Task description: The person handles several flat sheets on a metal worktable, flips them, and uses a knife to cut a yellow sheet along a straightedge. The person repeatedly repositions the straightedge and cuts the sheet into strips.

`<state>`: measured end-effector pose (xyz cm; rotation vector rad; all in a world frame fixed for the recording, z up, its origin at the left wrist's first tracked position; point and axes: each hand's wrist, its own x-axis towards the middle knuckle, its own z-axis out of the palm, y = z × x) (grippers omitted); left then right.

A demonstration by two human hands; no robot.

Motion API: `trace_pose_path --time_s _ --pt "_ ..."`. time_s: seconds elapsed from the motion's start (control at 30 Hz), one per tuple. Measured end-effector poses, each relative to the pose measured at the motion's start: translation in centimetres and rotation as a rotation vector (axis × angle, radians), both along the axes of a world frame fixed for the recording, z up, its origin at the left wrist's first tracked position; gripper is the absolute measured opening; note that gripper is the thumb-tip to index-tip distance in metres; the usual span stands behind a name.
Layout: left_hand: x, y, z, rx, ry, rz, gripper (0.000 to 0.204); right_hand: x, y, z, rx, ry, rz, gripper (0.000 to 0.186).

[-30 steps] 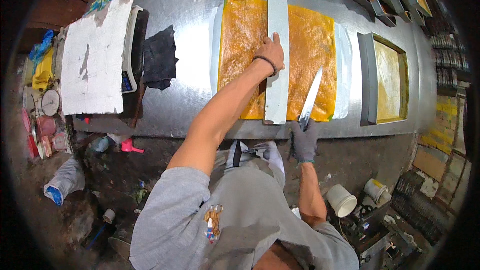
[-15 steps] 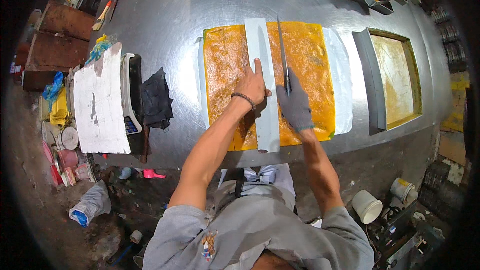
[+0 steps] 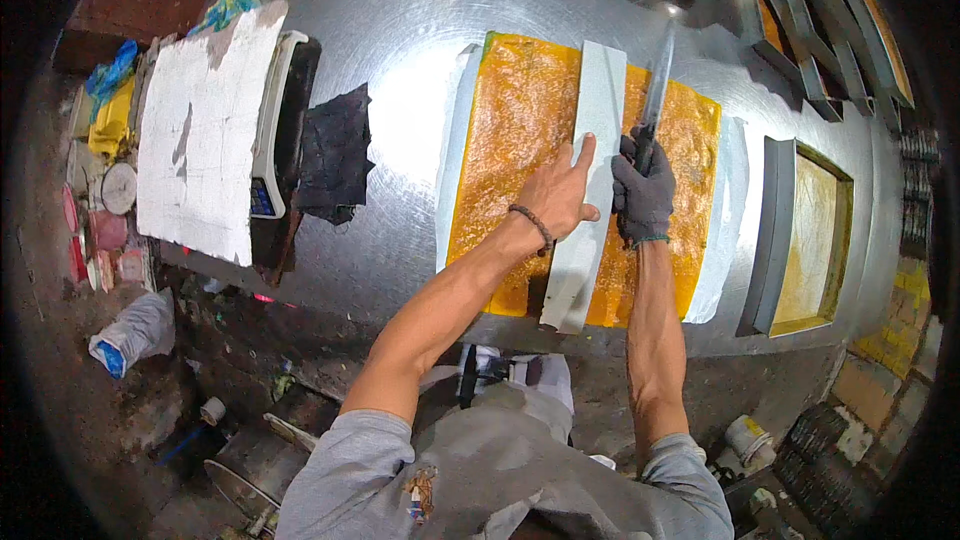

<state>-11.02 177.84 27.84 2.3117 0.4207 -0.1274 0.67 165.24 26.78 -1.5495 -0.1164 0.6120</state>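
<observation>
A glossy orange-yellow slab (image 3: 520, 140) lies on a pale sheet (image 3: 728, 210) on the metal table. Across it, front to back, runs a flat grey metal strip (image 3: 603, 90). My bare left hand (image 3: 560, 190) rests at the strip's left side, index finger stretched onto it and thumb apart; its other fingers are partly hidden. In a grey glove, my right hand (image 3: 644, 190) is closed round the dark handle of a long knife (image 3: 660, 75), just right of the strip. The blade points away from me, its tip past the slab's far edge.
A shallow metal frame (image 3: 765, 240) lies at the right, and several more frames (image 3: 800, 30) are piled at the far right. Toward the left are a black cloth (image 3: 335, 155) and a scale (image 3: 268, 160) beside a white board (image 3: 205, 140). The table's near edge runs before me.
The whole view has shifted and turned, so the slab appears farther right. My right hand has turned the knife, whose blade now leans rightward. My left hand stays on the strip.
</observation>
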Motion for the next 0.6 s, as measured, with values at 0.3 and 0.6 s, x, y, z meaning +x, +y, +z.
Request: trace_pose_path --time_s 0.3,0.6 --pt "-0.3 0.3 0.1 -0.037 -0.054 0.020 0.109 -0.3 0.3 -0.2 0.066 -0.005 -0.020 0.053" --pt "-0.1 0.3 0.7 -0.032 0.006 0.007 0.111 -0.2 0.3 -0.2 0.037 -0.028 -0.013 0.052"
